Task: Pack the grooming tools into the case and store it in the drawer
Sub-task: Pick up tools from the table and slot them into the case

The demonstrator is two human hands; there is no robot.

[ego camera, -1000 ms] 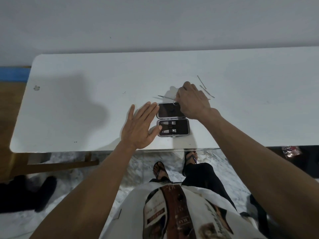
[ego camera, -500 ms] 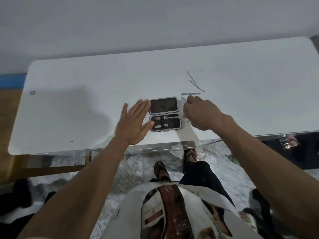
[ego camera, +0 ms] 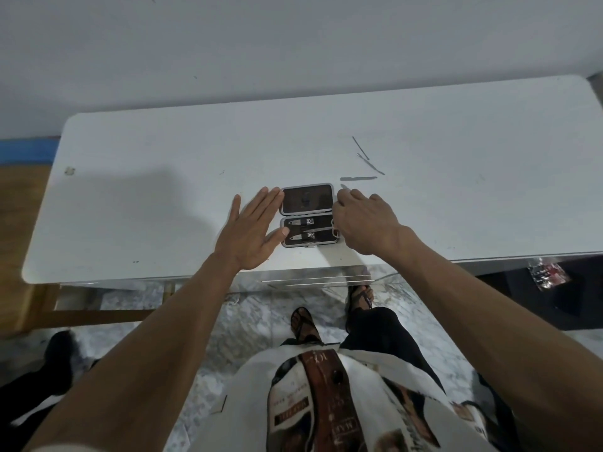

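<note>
Head view: white counter [ego camera: 163,190] stood against pale wall. Open case [ego camera: 308,218] lay near front edge, lid half far, tray half near, with clippers [ego camera: 298,222] inside. Left hand [ego camera: 249,234] lay flat, fingers straight, thumb touching case's left edge. Right hand [ego camera: 362,223] curled at case's right end; grip unclear. Thin loose tools [ego camera: 359,178] lay just beyond right hand.

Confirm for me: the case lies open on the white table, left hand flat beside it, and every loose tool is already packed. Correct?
Not quite. The head view shows several thin metal tools lying loose on the white table beyond the right hand. The rest holds: the case lies open with the left hand flat beside it.
</note>
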